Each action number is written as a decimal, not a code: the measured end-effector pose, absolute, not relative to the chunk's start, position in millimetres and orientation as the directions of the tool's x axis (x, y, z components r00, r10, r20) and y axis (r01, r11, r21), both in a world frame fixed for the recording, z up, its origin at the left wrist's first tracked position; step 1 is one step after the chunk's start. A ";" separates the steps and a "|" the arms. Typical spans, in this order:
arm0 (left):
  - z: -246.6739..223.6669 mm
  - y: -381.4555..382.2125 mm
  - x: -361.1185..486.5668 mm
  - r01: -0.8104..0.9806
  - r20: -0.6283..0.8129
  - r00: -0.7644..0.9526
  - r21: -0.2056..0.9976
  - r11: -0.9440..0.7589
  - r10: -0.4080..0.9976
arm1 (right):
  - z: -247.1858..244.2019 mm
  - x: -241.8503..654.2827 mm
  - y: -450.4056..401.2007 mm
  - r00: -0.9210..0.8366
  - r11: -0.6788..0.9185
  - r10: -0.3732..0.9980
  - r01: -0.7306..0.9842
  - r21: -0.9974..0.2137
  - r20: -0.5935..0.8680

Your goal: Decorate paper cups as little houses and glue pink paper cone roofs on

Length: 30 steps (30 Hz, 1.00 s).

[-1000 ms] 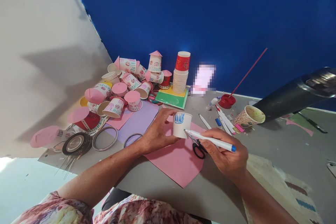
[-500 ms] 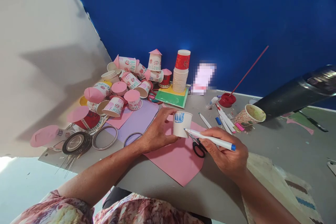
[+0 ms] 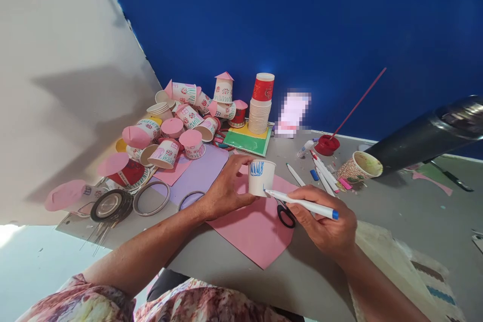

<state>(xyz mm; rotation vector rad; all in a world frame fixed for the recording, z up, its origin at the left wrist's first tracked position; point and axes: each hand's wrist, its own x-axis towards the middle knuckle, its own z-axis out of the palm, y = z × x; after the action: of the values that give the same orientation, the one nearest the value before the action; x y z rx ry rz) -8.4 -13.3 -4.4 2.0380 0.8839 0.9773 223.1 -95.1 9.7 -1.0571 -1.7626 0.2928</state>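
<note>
My left hand (image 3: 228,186) grips a white paper cup (image 3: 261,181) between thumb and fingers, above a pink paper sheet (image 3: 260,241). Blue strokes fill a patch near the cup's rim, and a short blue mark shows lower on its wall. A white felt-tip pen (image 3: 307,204) with a blue end is held in my right hand (image 3: 328,216), its tip at the cup's lower right side. Below the pen, black-handled scissors (image 3: 286,216) lie on the pink sheet, partly hidden.
Decorated cups with pink paper tops (image 3: 166,152) are heaped at left, near tape rolls (image 3: 151,198). Behind stands a stack of cups (image 3: 260,113). Several pens (image 3: 325,173), a patterned cup (image 3: 358,167) and a dark flask (image 3: 422,133) are at right.
The pen tip has shifted slightly down and left on the cup, and a short blue mark now shows there. The cup has turned a little in my left hand.
</note>
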 end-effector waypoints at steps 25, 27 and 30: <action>-2.9 -15.6 -7.3 0.292 0.332 0.505 0.803 -0.520 0.797 | 8.2 224.6 -94.1 -0.068 0.577 0.766 0.510 -0.637 0.639; -3.2 -15.4 -7.5 0.291 0.321 0.505 0.811 -0.508 0.801 | 9.4 224.5 -94.0 -0.065 0.576 0.764 0.518 -0.632 0.642; -3.2 -15.3 -7.6 0.282 0.312 0.500 0.823 -0.493 0.808 | 10.5 224.5 -94.3 -0.044 0.565 0.765 0.525 -0.637 0.642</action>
<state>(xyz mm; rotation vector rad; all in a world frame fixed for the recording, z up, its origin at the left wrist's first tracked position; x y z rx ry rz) -7.6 -15.3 -3.2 2.0197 0.8921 0.9253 224.5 -94.3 10.5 -1.0828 -1.7083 0.2749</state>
